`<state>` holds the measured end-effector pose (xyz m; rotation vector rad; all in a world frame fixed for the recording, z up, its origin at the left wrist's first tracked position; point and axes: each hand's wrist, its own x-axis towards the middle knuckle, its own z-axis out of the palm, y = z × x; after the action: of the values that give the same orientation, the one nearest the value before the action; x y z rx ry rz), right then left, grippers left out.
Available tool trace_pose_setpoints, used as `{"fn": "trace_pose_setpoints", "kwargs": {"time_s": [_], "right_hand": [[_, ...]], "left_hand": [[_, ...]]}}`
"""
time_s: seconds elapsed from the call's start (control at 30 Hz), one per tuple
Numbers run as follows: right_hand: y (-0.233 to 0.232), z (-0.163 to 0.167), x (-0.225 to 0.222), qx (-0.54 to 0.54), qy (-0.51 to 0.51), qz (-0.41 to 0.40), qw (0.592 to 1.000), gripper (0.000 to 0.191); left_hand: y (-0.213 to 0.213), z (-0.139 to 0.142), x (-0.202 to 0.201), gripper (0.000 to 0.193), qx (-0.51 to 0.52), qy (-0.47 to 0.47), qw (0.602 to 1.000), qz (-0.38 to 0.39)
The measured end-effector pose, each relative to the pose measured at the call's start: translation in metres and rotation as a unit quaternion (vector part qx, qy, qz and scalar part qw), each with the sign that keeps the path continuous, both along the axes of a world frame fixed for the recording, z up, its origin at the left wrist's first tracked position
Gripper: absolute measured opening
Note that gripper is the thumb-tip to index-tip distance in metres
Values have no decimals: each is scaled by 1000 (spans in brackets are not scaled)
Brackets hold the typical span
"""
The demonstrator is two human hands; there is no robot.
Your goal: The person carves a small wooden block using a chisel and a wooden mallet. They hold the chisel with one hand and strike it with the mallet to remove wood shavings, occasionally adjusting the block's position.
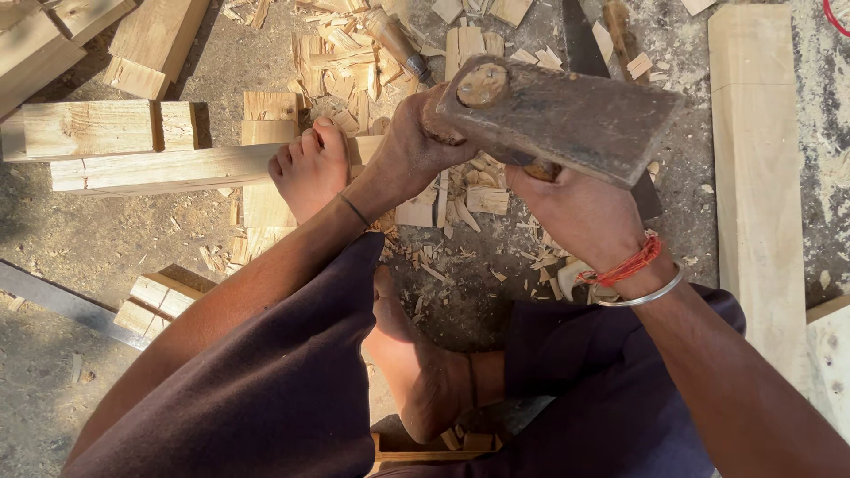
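Tool: a rusty dark iron axe head with a broad wedge-shaped blade (567,119) is held up close under the camera, above the ground, its flat side turned upward and a round wooden handle end (482,85) seen in its eye.
Left hand: the left hand (412,146) is closed around the eye end of the axe head, its fingers wrapped under and hidden; a thin dark band is worn at the wrist.
Right hand: the right hand (575,208) is placed under the blade's lower edge, the fingers curled up against the metal; how tightly they are closed cannot be told, since the tips are covered by the blade.
Wrist: a red thread (624,265) and a silver metal bangle (642,296) are worn on the right wrist.
Feet: a bare foot (310,168) is rested on a long pale sawn plank (159,168); the other foot (416,372) is tucked in near the dark purple cloth (292,381) over the knees.
Ground: pale wood chips and splinters (460,204) are scattered below the hands on grey dusty ground.
Surroundings: a wide pale board (757,177) is laid at the right, and short pale wooden blocks (106,128) are stacked at the upper left.
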<state>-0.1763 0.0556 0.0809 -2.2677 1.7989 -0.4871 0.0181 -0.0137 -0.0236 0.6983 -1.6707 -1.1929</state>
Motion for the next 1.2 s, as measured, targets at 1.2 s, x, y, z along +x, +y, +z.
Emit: {"fn": "trace_pose_setpoints", "kwargs": {"time_s": [1.2], "right_hand": [[18, -14, -15, 67, -166, -40, 983, 33]], "left_hand": [[-2, -1, -4, 34, 4, -55, 998, 39]]}}
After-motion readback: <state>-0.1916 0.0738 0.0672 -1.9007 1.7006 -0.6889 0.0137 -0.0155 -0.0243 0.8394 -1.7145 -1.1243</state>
